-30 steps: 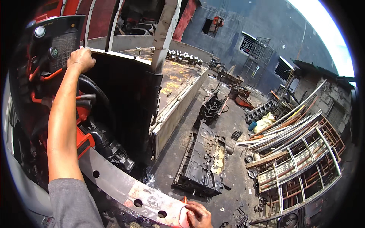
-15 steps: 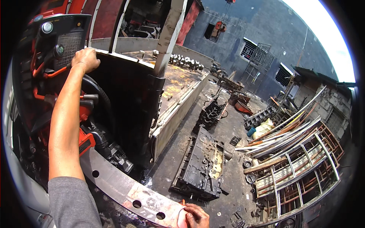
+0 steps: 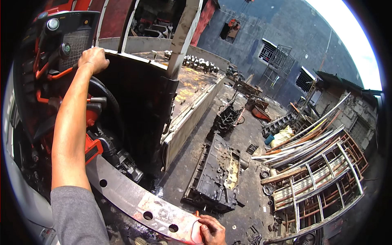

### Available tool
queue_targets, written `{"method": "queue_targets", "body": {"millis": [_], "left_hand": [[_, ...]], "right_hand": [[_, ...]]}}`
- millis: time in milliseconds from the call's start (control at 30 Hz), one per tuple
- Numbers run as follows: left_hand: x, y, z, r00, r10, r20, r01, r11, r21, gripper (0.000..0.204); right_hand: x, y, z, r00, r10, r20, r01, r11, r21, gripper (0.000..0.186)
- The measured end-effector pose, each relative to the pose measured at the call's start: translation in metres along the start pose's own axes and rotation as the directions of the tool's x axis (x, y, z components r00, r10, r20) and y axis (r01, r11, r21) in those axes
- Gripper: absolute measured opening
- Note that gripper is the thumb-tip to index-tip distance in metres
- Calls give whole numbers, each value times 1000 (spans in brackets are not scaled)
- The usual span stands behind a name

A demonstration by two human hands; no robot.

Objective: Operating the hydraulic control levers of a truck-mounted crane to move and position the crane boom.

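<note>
My left hand (image 3: 94,60) is closed in a fist at the end of my outstretched arm, beside a dark panel with round gauges (image 3: 53,24) and next to an orange lever (image 3: 62,75). What its fingers wrap round is hidden. Below the wrist a black curved rim (image 3: 109,94) runs down. My right hand (image 3: 212,230) has its fingers bent over the near right end of a long curved metal beam (image 3: 126,200) with round holes. A small orange piece (image 3: 197,213) sticks up beside those fingers.
A large black engine block (image 3: 214,175) lies on the dirty floor past the beam, with another dark engine part (image 3: 224,118) farther off. A low-walled flatbed (image 3: 196,106) stands beyond the black panel. Metal pipes and frames (image 3: 318,179) are stacked at the right.
The view has shifted slightly. Both hands keep nearly the same places and grips.
</note>
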State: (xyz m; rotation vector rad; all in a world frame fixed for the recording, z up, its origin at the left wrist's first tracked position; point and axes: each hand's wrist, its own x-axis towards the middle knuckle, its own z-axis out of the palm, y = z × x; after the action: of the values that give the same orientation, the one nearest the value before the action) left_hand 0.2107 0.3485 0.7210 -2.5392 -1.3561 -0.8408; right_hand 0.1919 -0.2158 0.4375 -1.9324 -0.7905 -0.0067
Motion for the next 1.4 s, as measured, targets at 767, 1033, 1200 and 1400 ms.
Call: {"method": "queue_targets", "body": {"millis": [767, 1033, 1200, 1400], "left_hand": [[3, -6, 9, 993, 44, -113, -49, 998, -37, 32], [5, -5, 9, 998, 40, -54, -40, 999, -6, 32], [3, -4, 5, 998, 39, -57, -38, 999, 14, 31], [4, -4, 4, 1000, 15, 7, -15, 1000, 4, 35]], "right_hand": [[-5, 1, 6, 998, -24, -58, 22, 999, -37, 22], [-5, 2, 7, 998, -2, -61, 1, 1000, -15, 22], [-5, 1, 7, 998, -33, -56, 30, 998, -55, 21], [-7, 3, 7, 998, 22, -50, -22, 1000, 6, 20]]}}
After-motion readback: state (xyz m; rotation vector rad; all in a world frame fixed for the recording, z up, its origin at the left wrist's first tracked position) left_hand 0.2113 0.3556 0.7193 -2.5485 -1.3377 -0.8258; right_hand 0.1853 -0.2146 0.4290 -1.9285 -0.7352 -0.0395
